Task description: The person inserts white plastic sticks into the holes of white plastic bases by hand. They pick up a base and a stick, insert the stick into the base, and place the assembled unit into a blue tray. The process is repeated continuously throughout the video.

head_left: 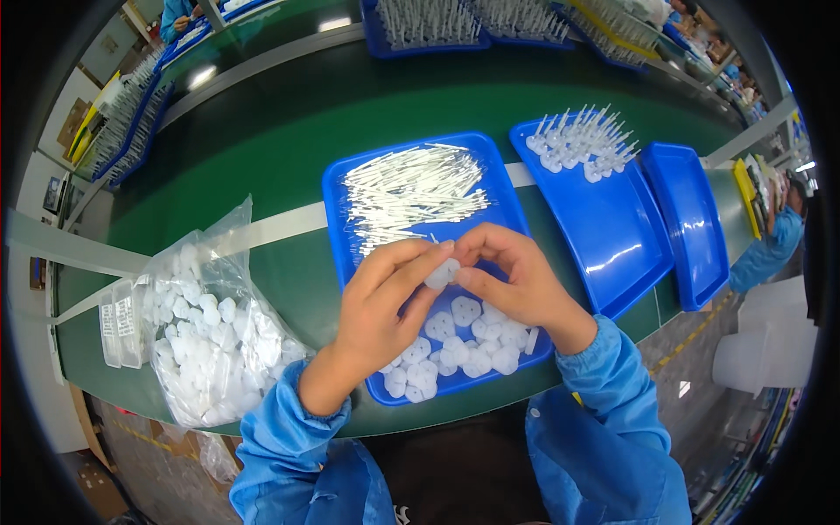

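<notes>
A glossy dark-green table (227, 166) curved across a busy workroom, a pale strip running along it. Blue plastic trays of upright white sticks (429, 22) stood at its far edge; beyond its right end, another person's blue sleeve (774, 249) showed above a grey floor (678, 359) marked with a yellow line. Near the table's left end lay a clear plastic bag (241, 232) filled with whitish discs.

At the middle of the near edge sat a blue rectangular plastic tray (500, 210), thin white sticks (416, 184) heaped toward its far edge and translucent white scalloped discs (503, 359) scattered along its near edge. To its right, a second blue tray (604, 241) carried discs with sticks standing upright, grouped at its far edge.

Above the first tray, the left hand (381, 302) and right hand (516, 280) met, fingertips pinching a small, rounded, milky-white plastic piece (443, 274), partly hidden by fingers.
</notes>
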Demonstrator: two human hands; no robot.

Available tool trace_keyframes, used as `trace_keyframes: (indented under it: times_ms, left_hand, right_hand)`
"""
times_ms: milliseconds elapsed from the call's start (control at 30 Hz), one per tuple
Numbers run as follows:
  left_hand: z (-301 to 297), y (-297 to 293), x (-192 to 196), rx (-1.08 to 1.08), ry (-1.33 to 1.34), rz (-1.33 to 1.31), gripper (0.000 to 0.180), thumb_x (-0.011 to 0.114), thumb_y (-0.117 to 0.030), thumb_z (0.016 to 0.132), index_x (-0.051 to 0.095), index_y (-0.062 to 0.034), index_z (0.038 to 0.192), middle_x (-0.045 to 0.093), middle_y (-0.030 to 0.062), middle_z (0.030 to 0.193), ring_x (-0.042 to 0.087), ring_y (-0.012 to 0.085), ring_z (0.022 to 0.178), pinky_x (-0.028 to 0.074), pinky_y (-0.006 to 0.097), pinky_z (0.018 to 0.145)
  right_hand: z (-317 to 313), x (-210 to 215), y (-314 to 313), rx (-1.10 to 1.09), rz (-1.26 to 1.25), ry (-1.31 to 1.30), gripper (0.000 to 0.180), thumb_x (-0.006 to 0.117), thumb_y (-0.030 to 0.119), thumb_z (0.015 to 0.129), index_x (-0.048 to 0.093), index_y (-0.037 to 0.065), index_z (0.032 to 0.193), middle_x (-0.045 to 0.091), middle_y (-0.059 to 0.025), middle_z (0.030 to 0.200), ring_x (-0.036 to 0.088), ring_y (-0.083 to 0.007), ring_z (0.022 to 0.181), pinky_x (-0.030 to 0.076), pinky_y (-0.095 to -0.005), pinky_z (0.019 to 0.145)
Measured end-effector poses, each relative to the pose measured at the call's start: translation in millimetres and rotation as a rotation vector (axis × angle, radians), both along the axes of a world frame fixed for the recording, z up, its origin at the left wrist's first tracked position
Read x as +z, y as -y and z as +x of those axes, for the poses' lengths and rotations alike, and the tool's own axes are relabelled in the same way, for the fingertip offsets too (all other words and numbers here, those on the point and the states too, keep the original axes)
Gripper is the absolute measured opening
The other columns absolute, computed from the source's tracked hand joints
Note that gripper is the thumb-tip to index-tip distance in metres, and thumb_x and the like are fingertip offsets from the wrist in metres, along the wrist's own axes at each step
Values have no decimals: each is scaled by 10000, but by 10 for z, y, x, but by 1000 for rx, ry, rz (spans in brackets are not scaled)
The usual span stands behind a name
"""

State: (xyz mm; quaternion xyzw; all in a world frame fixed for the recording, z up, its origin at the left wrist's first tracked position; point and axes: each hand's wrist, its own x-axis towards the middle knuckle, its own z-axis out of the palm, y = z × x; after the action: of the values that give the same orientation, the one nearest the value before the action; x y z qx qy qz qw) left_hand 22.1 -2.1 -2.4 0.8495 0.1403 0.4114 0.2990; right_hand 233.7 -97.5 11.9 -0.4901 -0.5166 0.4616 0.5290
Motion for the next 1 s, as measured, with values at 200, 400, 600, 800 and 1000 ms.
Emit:
trace_keyframes:
  times_ms: [200, 400, 600, 800, 1000]
  left_hand:
    - [-17, -3, 11, -4, -22, 33, 639, 836, 139, 809, 732, -56, 1409, 697, 163, 1338, 723, 266, 1130, 656, 320, 821]
    - [-75, -44, 12, -117, -12, -213, 417, 778, 70, 925, 759, -8, 1333, 692, 168, 1360, 725, 236, 1145, 633, 311, 842]
    - [-88, -115, -70, -77, 85, -744, 266, 610, -70, 1119, 742, 28, 1328, 672, 159, 1382, 729, 200, 1130, 594, 279, 898]
    - [-76, -168, -90, -58, 160, -867, 320, 678, -78, 1103, 715, -23, 1416, 767, 92, 1254, 716, 134, 1102, 596, 275, 917]
    - [-58, -141, -113, -34, 227, -849, 320, 683, 20, 1063, 692, 32, 1382, 754, 124, 1265, 717, 149, 1112, 590, 274, 927]
  right_hand:
    - [4, -7, 1, -1, 0, 38, 175, 763, 96, 1040, 679, -12, 1150, 755, -63, 1062, 727, -124, 982, 584, -298, 892]
    - [79, 51, 53, -148, -193, 216, 120, 774, 132, 1026, 723, 23, 1027, 781, -60, 966, 757, -140, 912, 583, -297, 809]
    - [308, 169, -125, -302, 361, 1196, 53, 770, 105, 890, 736, 75, 918, 740, -67, 857, 727, -265, 823, 567, -408, 743]
    - [149, -23, -466, -148, 493, 1369, 148, 773, 99, 825, 736, 84, 967, 738, -72, 914, 733, -280, 878, 565, -416, 786]
    - [118, -97, -520, -234, 475, 1422, 93, 745, 102, 827, 707, 79, 909, 722, -68, 882, 727, -278, 866, 563, -419, 768]
